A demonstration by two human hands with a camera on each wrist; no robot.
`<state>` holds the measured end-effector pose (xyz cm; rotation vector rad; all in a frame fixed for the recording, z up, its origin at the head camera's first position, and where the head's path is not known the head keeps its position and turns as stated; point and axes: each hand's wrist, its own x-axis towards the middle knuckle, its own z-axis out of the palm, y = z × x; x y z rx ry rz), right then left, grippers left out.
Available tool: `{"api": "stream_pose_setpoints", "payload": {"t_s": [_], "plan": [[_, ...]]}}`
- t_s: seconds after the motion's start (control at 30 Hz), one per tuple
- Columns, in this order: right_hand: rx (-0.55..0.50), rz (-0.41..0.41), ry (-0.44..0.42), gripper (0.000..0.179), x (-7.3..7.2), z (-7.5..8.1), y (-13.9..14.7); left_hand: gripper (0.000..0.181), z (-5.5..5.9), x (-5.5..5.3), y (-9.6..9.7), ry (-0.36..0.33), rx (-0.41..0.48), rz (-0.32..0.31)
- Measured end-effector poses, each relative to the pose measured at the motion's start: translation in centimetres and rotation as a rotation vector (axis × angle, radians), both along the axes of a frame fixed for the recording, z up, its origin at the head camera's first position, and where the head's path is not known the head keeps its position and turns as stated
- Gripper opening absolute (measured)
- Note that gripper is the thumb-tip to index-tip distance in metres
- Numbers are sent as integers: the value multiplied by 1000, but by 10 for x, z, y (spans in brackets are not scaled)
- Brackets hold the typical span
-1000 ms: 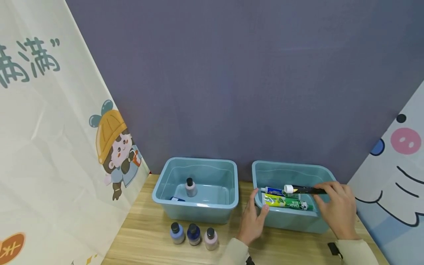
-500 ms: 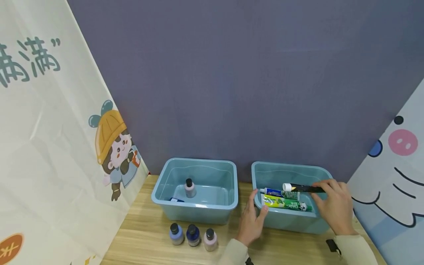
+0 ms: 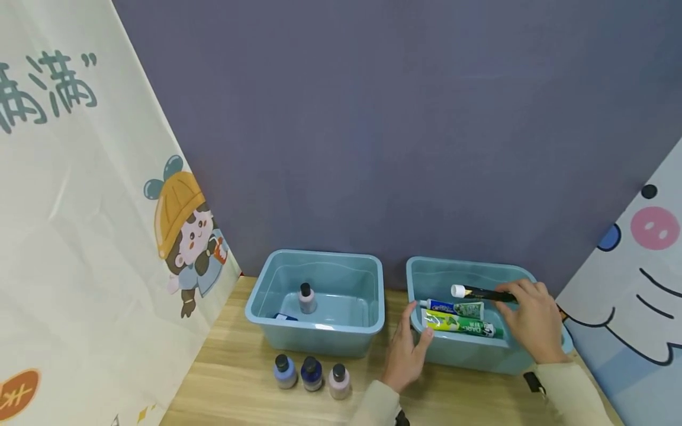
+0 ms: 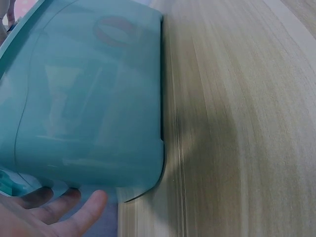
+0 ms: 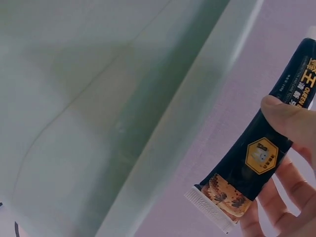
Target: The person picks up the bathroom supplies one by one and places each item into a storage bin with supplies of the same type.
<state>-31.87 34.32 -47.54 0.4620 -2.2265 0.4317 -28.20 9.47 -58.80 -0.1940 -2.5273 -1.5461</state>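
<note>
One black tube in right hand: pinched, thumb across printed face, fingers closed in behind. Held up over right bin, white cap pointing left in head view, apart from rim per right wrist view. Shows yellow hexagon badge on label, honeycomb print by pale crimped end.

Left hand at near left corner of same bin, thumb and fingers spread wide, fairly straight. Touches bin without wrapping round it. Contact of each fingertip: can't tell.

Inside right bin, below held tube: two more tubes, roughly parallel. Blue-and-green tube farther back, narrow white end left; yellow-green tube nearer front wall, green cap right. Can't tell if touching.

Left of that, after a gap: left bin, same teal. Inside: pink bottle, black cap, upright; also dark blue item near front left, partly hidden by front wall, can't identify.

In front of left bin, on wood-grain table: light blue bottle, dark blue bottle, pale pink bottle, left to right, upright, dark caps, near one another.

Behind both bins: plain grey-purple backdrop. Far left: white sheet with cartoon figure.
</note>
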Motion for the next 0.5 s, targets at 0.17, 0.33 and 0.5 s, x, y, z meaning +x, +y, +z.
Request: {"api": "stream_pose_setpoints", "payload": {"t_s": [0.17, 0.33, 0.5], "plan": [[10, 10, -18, 39, -6, 0, -2, 63, -2, -2, 1, 11, -3, 1], [36, 20, -31, 39, -11, 0, -4, 62, -2, -2, 0, 12, 2, 2], [63, 32, -41, 38, -15, 3, -5, 62, -1, -2, 0, 15, -13, -2]]}}
